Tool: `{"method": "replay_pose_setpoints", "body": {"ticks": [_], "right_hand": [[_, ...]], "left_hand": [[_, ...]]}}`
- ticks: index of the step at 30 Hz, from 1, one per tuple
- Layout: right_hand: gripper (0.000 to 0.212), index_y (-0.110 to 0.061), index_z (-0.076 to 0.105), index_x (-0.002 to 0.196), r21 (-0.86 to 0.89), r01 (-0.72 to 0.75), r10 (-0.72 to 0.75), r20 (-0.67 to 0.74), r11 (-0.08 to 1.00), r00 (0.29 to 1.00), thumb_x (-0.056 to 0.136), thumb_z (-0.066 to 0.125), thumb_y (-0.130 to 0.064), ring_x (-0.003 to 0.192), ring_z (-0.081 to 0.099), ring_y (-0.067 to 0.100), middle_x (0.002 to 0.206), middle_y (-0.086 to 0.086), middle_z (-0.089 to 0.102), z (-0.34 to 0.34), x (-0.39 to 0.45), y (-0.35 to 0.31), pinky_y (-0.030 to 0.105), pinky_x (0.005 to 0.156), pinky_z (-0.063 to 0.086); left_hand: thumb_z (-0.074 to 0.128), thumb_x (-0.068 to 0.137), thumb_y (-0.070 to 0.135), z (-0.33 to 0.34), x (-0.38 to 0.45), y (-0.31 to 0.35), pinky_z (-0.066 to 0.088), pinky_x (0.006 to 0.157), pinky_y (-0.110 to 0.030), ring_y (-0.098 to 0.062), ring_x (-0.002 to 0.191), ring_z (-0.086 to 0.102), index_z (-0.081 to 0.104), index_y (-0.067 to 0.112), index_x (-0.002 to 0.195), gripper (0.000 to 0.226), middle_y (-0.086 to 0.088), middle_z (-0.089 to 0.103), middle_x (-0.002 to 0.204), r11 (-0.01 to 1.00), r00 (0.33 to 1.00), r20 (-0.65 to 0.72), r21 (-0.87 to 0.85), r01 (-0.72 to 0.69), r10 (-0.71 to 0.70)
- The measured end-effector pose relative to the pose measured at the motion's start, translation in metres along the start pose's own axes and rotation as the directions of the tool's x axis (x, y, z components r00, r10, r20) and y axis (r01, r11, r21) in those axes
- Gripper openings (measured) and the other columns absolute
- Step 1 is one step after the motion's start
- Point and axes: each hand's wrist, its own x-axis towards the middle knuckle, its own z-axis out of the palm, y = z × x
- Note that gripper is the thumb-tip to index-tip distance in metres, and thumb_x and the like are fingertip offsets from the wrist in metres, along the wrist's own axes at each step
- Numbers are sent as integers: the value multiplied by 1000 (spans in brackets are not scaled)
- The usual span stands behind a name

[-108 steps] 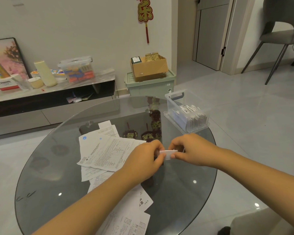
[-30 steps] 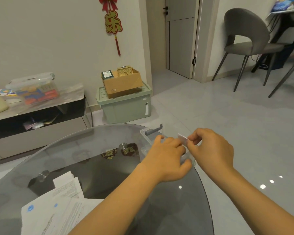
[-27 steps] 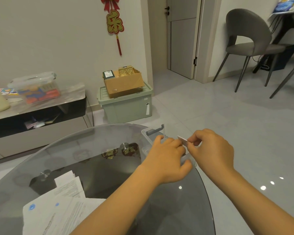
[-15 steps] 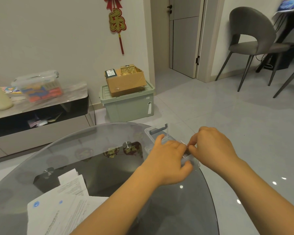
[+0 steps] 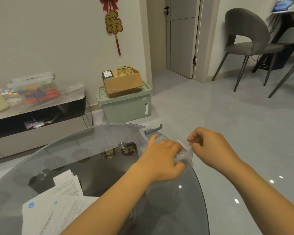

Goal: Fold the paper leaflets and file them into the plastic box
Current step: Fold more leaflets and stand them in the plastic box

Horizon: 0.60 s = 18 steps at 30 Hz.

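Now | right hand [image 5: 210, 150] pinches folded leaflet [image 5: 182, 144], upright-tilted, over plastic box [image 5: 153, 130] | left hand [image 5: 161, 158] curled on box

The clear plastic box with a grey handle [image 5: 153, 131] sits at the far right edge of the round smoked-glass bench [image 5: 95, 160], with the left hand [image 5: 161, 158] over its near part and the right hand [image 5: 210, 148] just to its right, a small folded white leaflet [image 5: 182, 144] between them above the box. Loose white printed leaflets [image 5: 58, 204] lie on the bench's near left. Behind the bench on the floor stands a pale green lidded storage bin [image 5: 126, 104] with an open brown cardboard carton [image 5: 123, 83] on it.
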Motion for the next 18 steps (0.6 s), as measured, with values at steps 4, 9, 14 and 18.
{"method": "replay_pose_setpoints", "body": {"ticks": [4,9,14,18], "right_hand": [[22,-18,62,96,27,4,-4,-1,1000,1000,86,49,-3,75,57,12,82,-7,59,0,0,3,16,60,42],[27,-15,60,105,37,15,-16,18,999,1000,86,46,-1,78,56,15,90,-1,61,3,0,2,18,61,41],[33,-16,57,113,38,30,-33,72,999,997,88,42,-1,80,55,15,100,1,62,0,-2,5,18,62,41],[36,-18,55,120,52,44,-50,127,998,991,88,45,-4,88,57,16,108,1,61,-2,-3,7,23,74,45]], "left_hand": [[28,77,43,-3,-1,1,0,116,-48,-14,122,44,35,19,134,63,4,53,127,996,999,-9,-80,31,-31],[21,77,48,-7,2,3,-5,115,-53,-11,137,25,40,28,139,68,7,40,142,998,994,102,63,22,-29],[21,77,50,-11,2,4,-6,115,-53,-11,138,22,38,29,141,70,7,36,144,995,989,139,90,38,-50],[26,78,56,-10,-2,3,-9,116,-49,-12,142,15,31,28,145,72,3,26,152,995,994,78,82,63,-70]]}}
